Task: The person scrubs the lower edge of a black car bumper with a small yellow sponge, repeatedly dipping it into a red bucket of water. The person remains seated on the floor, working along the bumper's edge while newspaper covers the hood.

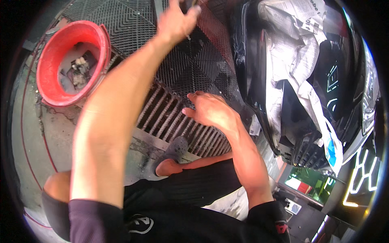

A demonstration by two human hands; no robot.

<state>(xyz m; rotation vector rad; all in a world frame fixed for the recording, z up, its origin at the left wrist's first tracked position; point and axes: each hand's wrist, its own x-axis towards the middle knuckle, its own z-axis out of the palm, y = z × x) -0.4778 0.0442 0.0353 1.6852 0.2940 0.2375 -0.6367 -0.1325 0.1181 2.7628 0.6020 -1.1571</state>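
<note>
My left hand (177, 22) reaches out over the floor at the top edge of the head view. It is blurred and its fingertips are partly cut off; a thin object shows by the thumb, but I cannot tell whether it is held. Lower down, my right hand (212, 109) hovers above a drain grate of ribbed bars (165, 112), thumb and forefinger apart, with nothing visible in it. Beyond that hand, black plastic grid floor tiles (194, 66) stretch away. To the right is a glossy black car body (331, 76), partly covered with newspaper sheets (291, 57).
A red bucket (45, 70) with cloudy water and a soaked, lumpy wad (79, 71) stands at the left. Thin red hoses or cables (45, 148) run across the concrete. My foot in a grey clog (177, 145) is by the grate. Lit line-shaped lamps (360, 173) are at the right.
</note>
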